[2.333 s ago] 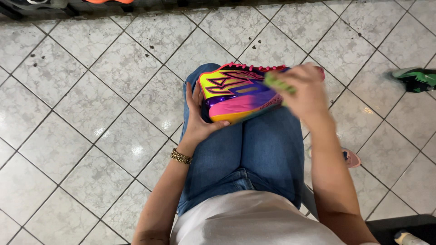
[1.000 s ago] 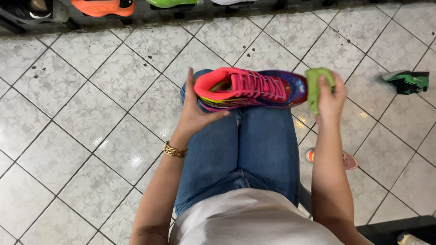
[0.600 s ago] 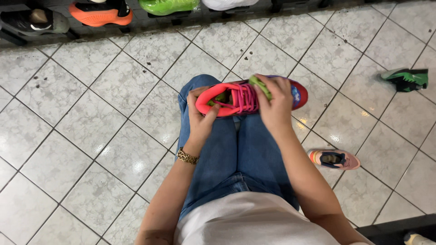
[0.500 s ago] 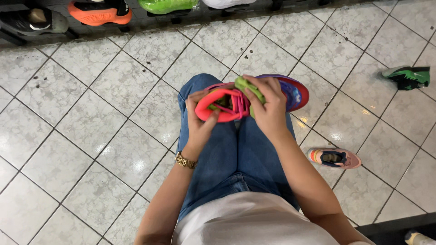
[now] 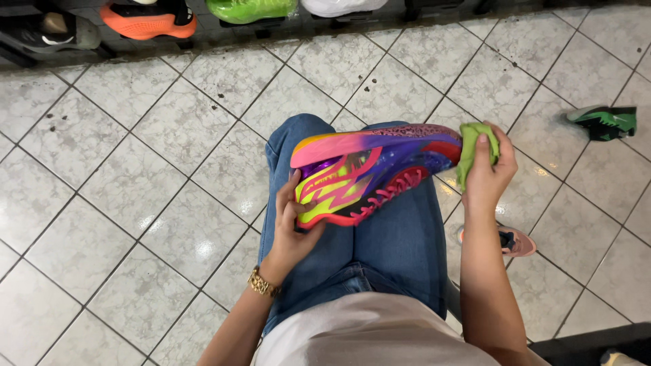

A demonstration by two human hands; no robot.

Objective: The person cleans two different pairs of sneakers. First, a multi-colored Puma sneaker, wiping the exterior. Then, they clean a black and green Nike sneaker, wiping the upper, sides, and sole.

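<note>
Wiping toe of multicoloured pink, purple and yellow sneaker (image 5: pixel 369 177) lying across denim-clad lap (image 5: pixel 380 244). Left hand (image 5: pixel 290 227) fingers clamp heel; right hand (image 5: pixel 485 177) pinches folded green cloth (image 5: pixel 472 148), probably touching toe. Best: hold heel steady, short strokes.

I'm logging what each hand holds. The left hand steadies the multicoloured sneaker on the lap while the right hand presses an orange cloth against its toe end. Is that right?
Not quite: the cloth is green, not orange, as the head view shows. The rest holds: the left hand steadies the multicoloured sneaker on the lap, and the right hand presses the cloth against its toe end.
</note>
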